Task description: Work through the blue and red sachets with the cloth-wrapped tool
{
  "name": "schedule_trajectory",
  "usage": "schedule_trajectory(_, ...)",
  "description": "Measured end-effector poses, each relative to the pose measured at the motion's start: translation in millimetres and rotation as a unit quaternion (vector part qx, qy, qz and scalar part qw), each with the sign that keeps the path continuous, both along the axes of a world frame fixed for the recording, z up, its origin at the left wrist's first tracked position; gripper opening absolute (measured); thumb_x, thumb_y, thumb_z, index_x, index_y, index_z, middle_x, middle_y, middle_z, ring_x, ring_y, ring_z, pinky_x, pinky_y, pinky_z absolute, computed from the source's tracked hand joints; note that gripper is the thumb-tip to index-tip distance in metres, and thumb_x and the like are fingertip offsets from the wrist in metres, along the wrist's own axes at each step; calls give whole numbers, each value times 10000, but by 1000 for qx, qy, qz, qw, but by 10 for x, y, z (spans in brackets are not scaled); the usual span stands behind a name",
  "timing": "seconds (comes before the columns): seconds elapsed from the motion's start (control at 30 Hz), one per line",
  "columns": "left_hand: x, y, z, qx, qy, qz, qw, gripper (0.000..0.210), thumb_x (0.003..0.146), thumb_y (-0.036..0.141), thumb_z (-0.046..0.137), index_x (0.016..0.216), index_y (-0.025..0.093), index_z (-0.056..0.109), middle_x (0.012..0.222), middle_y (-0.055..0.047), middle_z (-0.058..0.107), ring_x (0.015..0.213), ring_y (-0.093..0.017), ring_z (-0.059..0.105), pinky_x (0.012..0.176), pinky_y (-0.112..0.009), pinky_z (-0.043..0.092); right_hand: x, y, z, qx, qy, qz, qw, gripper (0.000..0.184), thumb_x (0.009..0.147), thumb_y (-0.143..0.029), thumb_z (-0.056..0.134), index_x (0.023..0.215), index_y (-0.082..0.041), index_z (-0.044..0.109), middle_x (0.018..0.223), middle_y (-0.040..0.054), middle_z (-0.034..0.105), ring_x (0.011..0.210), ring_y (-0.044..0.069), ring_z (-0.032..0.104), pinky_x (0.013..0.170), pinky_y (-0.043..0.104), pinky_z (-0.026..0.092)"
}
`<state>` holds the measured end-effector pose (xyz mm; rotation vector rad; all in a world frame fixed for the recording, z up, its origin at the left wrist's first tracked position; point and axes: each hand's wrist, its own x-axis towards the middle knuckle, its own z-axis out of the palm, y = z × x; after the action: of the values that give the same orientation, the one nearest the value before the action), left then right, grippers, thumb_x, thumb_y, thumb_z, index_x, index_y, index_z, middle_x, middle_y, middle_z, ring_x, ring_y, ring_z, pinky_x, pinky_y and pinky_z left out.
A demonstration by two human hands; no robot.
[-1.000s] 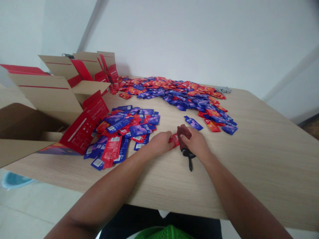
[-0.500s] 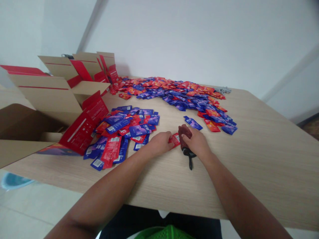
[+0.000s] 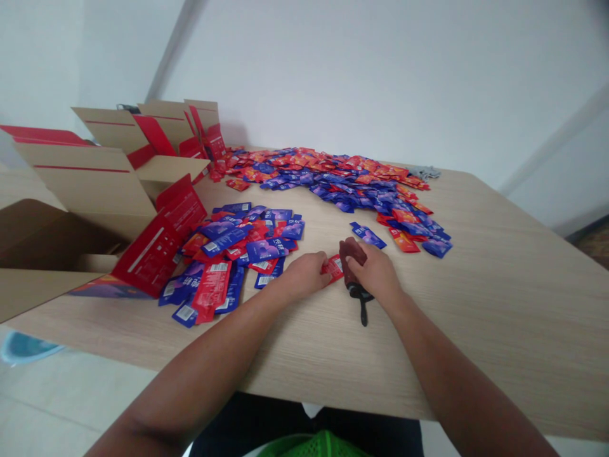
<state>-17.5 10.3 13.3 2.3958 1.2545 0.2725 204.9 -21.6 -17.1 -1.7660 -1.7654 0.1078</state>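
Near the middle of the table, my left hand pinches the left end of a small red sachet between thumb and fingers. My right hand is closed around a dark red handheld tool with a black end and a short black strap or tail. The tool's left side meets or covers the right end of the red sachet; its underside is hidden. Just beyond the right hand lies a single blue-purple sachet. To the left of my left hand is a loose pile of red and blue sachets.
A long heap of orange, red and blue sachets runs along the table's back by the wall. Open cardboard boxes with red outsides stand at the left. A grey cloth-like item lies behind the heap. A blue basin sits on the floor.
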Motion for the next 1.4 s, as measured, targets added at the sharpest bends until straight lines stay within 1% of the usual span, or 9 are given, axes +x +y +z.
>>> schedule_trajectory(0.13,15,2,-8,-1,1,3,1000,239,932,383,657,1057,189,720,1035,-112,794,862,-243,721,693,-304,479,-68,-31,36,21,36,78,996,355,953,-328,679,1297,-242,706,1176,82,757,1078,283,689,959,409,526)
schedule_trajectory(0.23,23,14,-29,-7,-3,-6,1000,253,919,355,658,1088,184,738,1068,-117,803,882,-250,737,691,-300,489,-118,-53,33,-5,21,138,990,362,950,-330,693,1300,-237,706,1196,91,747,1081,277,686,961,398,520)
schedule_trajectory(0.3,24,22,-45,-6,-5,-9,1000,266,905,332,665,1111,182,744,1082,-118,805,900,-255,742,698,-300,493,-129,-53,16,-24,9,148,989,373,941,-328,706,1301,-231,704,1207,97,741,1083,275,684,954,390,514)
schedule_trajectory(0.47,20,16,-55,5,-9,2,1000,249,913,372,668,1075,195,734,1050,-104,803,877,-243,727,677,-300,462,-87,-20,3,-41,5,112,993,423,914,-320,736,1322,-217,684,1200,98,740,1075,271,674,944,379,491)
schedule_trajectory(0.77,8,12,-30,8,7,2,1000,190,920,370,679,1016,206,691,991,-84,782,817,-218,692,636,-290,403,-21,-17,77,-72,-19,11,997,150,927,-318,693,1048,-229,691,1020,70,752,904,246,667,750,336,405)
schedule_trajectory(0.93,2,19,-37,7,7,0,1000,189,927,364,676,1029,206,690,1013,-87,780,849,-221,696,666,-290,426,-33,-30,87,-77,-32,-11,996,142,943,-341,678,1034,-232,675,1031,77,756,922,260,684,737,343,403)
schedule_trajectory(1.03,1,13,-25,2,7,0,1000,196,920,351,679,1046,202,696,1032,-94,781,860,-224,696,683,-293,440,-33,-29,83,-77,-36,-25,996,187,953,-352,673,1094,-231,688,1074,91,757,959,276,691,765,352,429)
schedule_trajectory(1.2,2,7,-18,0,10,3,1000,215,928,359,676,1074,203,693,1025,-93,782,849,-222,697,683,-291,442,-31,-32,57,-48,-29,-23,998,256,949,-335,671,1181,-231,701,1122,103,750,1014,290,691,841,372,476)
schedule_trajectory(1.4,7,6,-45,19,1,2,1000,181,928,371,660,1001,208,687,977,-87,781,806,-218,697,635,-298,412,-97,-50,53,23,32,34,999,296,950,-325,665,1231,-233,685,1156,84,751,1033,272,688,900,377,500)
